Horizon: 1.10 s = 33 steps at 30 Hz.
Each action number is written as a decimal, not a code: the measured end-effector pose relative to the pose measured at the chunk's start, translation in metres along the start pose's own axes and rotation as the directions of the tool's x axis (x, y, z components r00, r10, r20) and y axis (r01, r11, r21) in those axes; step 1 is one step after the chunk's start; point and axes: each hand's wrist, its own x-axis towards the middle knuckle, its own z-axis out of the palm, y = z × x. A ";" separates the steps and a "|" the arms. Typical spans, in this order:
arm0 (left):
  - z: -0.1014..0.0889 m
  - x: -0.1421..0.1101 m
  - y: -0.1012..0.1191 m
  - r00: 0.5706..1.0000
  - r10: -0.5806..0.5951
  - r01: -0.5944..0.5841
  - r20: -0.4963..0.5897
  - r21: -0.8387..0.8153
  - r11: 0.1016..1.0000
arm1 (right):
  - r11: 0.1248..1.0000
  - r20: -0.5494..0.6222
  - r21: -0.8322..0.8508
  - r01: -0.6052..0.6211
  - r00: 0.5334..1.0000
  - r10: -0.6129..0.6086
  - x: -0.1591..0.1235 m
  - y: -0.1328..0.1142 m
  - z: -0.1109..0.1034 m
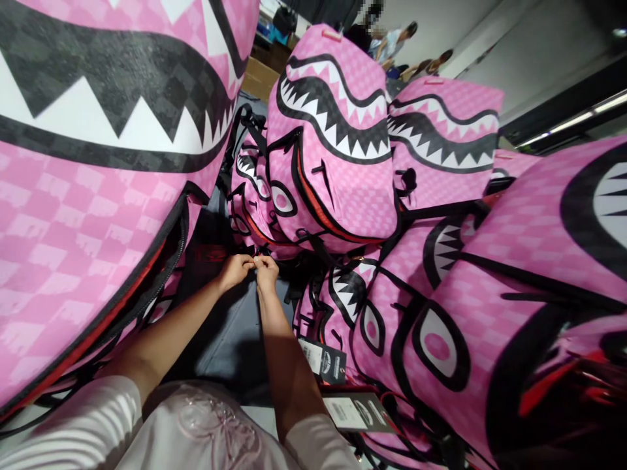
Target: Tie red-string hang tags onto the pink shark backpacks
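Observation:
My left hand (236, 270) and my right hand (266, 270) meet fingertip to fingertip, each in a pinch. What they hold is too small to make out; dark and reddish bits show by the fingertips. Just beyond them stands a pink checkered backpack (353, 186) with a toothed mouth print and a red-lined zipper opening. A smaller pink bag (252, 212) leans at its left, close above my fingers. Beneath my hands lies dark grey fabric or a dark surface (235, 336).
A large pink backpack (98, 215) with an open zipper fills the left side. More pink backpacks (441, 359) crowd the right, with hang tags (360, 412) near my right arm. Another backpack (445, 127) stands behind. Several people (392, 44) and cardboard boxes (259, 78) are at the back.

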 end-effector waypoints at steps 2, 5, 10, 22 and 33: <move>-0.001 -0.001 0.001 0.999 -0.025 0.025 -0.023 -0.003 1.000 | 1.000 -0.007 0.011 -0.002 1.000 0.002 -0.001 0.001 0.001; -0.001 -0.001 0.005 0.995 -0.053 0.054 -0.083 0.007 0.999 | 1.000 -0.016 0.028 -0.008 1.000 0.008 -0.002 0.003 0.002; -0.003 -0.003 0.010 0.999 -0.023 0.024 -0.027 0.040 0.999 | 0.998 -0.036 0.057 -0.026 0.999 0.028 -0.002 0.006 0.001; -0.004 -0.004 0.013 0.997 -0.009 0.017 -0.074 0.101 0.995 | 0.990 -0.062 0.126 -0.064 0.995 0.073 0.000 0.005 0.004; -0.004 -0.004 0.015 0.999 0.018 -0.013 -0.042 0.111 0.994 | 0.983 -0.063 0.165 -0.085 0.993 0.097 -0.003 0.001 0.002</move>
